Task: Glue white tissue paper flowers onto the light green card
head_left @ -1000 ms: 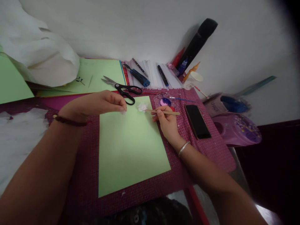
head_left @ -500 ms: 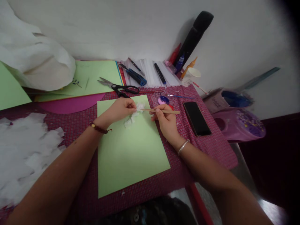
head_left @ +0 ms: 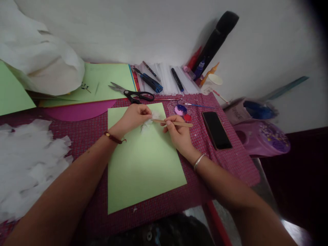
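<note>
A pale green sheet of paper [head_left: 143, 167] lies on the checked cloth in front of me. Near its top is a small cluster of crumpled white tissue paper [head_left: 147, 127]. My left hand [head_left: 137, 117] is closed in a pinch at the cluster's upper left; whether a bit of tissue sits between the fingertips is hidden. Pen-fashion, my right hand [head_left: 178, 133] grips a flat wooden stick [head_left: 183, 124], its tip at the tissue beside my left fingertips. To the left spreads a heap of white tissue pieces [head_left: 28, 171].
Scissors [head_left: 130, 93] lie beyond the sheet, near a blue cutter [head_left: 150, 82] and a black marker [head_left: 177, 79]. Paint in a clear palette [head_left: 180, 109] and a phone [head_left: 216, 130] are to the right. A paper cup [head_left: 213, 82] and paint bottles stand by the wall.
The stick has shifted slightly left and its tip is now closer to my left fingertips. My left hand has moved slightly right and up over the tissue cluster.
</note>
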`<state>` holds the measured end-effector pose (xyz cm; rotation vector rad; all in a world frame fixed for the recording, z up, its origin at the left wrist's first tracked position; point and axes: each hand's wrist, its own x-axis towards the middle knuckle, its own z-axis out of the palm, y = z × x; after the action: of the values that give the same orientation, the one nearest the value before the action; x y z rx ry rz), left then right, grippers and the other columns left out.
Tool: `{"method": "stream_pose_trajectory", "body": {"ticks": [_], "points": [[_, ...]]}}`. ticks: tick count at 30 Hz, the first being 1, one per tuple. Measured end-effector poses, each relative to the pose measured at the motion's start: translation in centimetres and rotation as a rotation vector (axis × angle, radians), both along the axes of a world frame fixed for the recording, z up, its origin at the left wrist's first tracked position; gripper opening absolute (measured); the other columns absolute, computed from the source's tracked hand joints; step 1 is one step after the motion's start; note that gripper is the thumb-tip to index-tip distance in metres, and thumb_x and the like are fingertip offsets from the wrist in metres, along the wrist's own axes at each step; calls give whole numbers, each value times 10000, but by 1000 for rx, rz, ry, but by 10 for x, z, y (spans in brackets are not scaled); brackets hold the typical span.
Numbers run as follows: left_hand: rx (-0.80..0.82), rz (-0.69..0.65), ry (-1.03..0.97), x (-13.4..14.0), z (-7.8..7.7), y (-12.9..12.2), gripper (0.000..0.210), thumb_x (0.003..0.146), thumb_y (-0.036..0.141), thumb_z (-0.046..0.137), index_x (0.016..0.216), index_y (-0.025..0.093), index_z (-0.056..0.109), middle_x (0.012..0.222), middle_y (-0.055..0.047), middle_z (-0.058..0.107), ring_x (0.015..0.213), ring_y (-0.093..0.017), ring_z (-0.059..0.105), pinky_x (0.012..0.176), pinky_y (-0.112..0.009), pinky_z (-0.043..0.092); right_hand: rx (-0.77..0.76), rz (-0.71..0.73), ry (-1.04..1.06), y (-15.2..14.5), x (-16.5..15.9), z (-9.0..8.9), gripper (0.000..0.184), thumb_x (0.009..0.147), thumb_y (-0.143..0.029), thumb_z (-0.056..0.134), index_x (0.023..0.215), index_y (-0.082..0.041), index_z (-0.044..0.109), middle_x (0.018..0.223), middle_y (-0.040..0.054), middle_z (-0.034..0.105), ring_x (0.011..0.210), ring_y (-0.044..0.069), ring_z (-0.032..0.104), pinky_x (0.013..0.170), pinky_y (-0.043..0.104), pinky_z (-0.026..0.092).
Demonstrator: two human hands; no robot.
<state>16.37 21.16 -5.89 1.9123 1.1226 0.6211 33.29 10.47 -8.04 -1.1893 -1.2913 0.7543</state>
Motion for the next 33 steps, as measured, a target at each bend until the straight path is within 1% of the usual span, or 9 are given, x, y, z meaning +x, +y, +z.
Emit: {"method": "stream_pose_trajectory", "body": {"ticks": [2, 5, 7, 12, 18, 20, 24, 27, 33], "points": [[-53, -57, -27, -4, 1, 1, 123, 707, 254, 656, 717, 132, 648, 615, 0, 596, 548, -96, 483, 519, -224, 335, 13, -16, 31, -1, 0, 1, 139, 929, -361, 551, 893, -228, 561, 794, -20, 646, 614, 92, 601, 589, 258, 498], [-126, -219, -37, -15, 1, 6, 188, 712, 314, 657, 759, 132, 661, 684, -20, 633, 605, -111, 529, 575, -232, 389, 4, -35, 56, -3, 1, 3, 143, 926, -372, 553, 897, -232, 556, 782, -22, 639, 617, 93, 595, 584, 255, 494], [-147, -270, -23, -21, 1, 10, 224, 706, 339, 656, 793, 132, 660, 735, -34, 654, 655, -127, 560, 623, -244, 425, -18, -39, 40, -2, 1, 3, 161, 923, -386, 551, 889, -229, 551, 777, -22, 637, 614, 93, 590, 580, 255, 491], [-158, -227, -11, -29, 3, 16, 302, 666, 308, 662, 923, 151, 649, 745, -14, 649, 650, -128, 558, 607, -232, 436, -42, -18, -35, 2, 1, 0, 170, 923, -386, 539, 864, -226, 546, 771, -24, 644, 606, 93, 588, 579, 257, 487], [-291, -198, 40, -38, 11, 17, 195, 667, 310, 676, 800, 168, 682, 675, -12, 647, 571, -121, 529, 532, -221, 405, -45, -11, -20, 6, 1, -2, 145, 919, -357, 538, 864, -224, 554, 772, -21, 630, 576, 90, 576, 531, 245, 469], [-344, -175, -27, -41, 11, 16, 179, 676, 305, 681, 786, 165, 672, 702, -15, 653, 577, -116, 528, 549, -227, 414, -45, -28, -36, 7, 1, -1, 160, 922, -369, 534, 859, -223, 557, 785, -18, 629, 573, 87, 575, 534, 247, 471], [-364, -201, -295, -44, 13, 11, 134, 700, 278, 676, 757, 172, 617, 907, -45, 687, 763, -138, 601, 729, -271, 477, -46, -50, -34, 6, 2, 1, 192, 922, -406, 533, 866, -224, 553, 793, -17, 627, 575, 89, 583, 540, 250, 482], [-331, -188, -386, -41, 15, 11, 135, 676, 278, 687, 733, 190, 601, 792, -33, 661, 733, -145, 598, 727, -284, 475, -54, -47, -25, 6, 3, 1, 199, 919, -419, 537, 872, -226, 554, 791, -19, 627, 576, 90, 584, 538, 248, 484], [-228, -191, -67, -23, 7, 17, 165, 677, 301, 695, 762, 161, 711, 673, -12, 640, 593, -107, 518, 587, -236, 398, -56, -38, -3, 7, 3, -1, 212, 912, -442, 546, 874, -233, 546, 776, -18, 631, 565, 90, 571, 521, 243, 476]]}}
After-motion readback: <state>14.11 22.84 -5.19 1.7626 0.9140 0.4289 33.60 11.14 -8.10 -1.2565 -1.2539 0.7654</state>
